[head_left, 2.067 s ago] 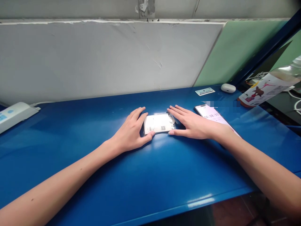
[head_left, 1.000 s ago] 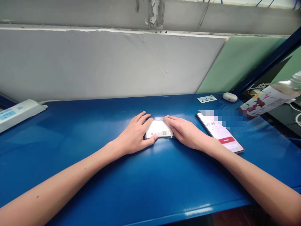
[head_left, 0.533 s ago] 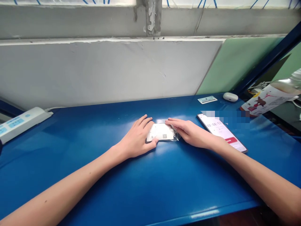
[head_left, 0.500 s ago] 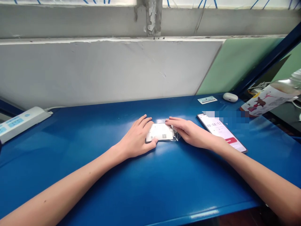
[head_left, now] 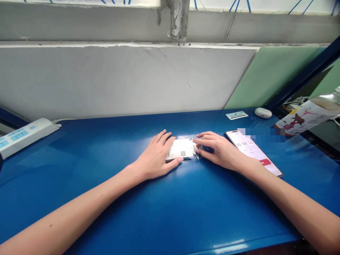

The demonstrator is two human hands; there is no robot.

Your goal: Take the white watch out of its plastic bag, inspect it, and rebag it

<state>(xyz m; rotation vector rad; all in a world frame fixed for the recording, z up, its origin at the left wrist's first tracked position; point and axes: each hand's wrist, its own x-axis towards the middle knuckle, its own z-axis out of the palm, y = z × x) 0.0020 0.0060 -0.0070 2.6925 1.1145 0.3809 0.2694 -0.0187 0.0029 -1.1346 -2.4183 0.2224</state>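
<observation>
A flat white card-like packet with a printed square code (head_left: 180, 148) lies on the blue table in a clear plastic sleeve. A dark edge shows along its near side. My left hand (head_left: 159, 152) is over its left end, thumb along the near edge and fingers at the far corner, holding it against the table. At the other end is my right hand (head_left: 215, 148), its fingers apart and bent. The fingertips touch or nearly touch the loose, crinkled plastic (head_left: 196, 156) there.
A phone showing a timer (head_left: 255, 152) lies beside my right forearm. Behind it are a small card (head_left: 237, 115), a white earbud case (head_left: 262, 113) and a tilted bottle (head_left: 305, 115). A power strip (head_left: 29, 136) sits at the left, and a wall (head_left: 119, 81) bounds the table's back.
My right hand's fingers have spread and bent at the packet's right end, where they were straighter and closer together. My left hand stays on the packet. The view has shifted slightly.
</observation>
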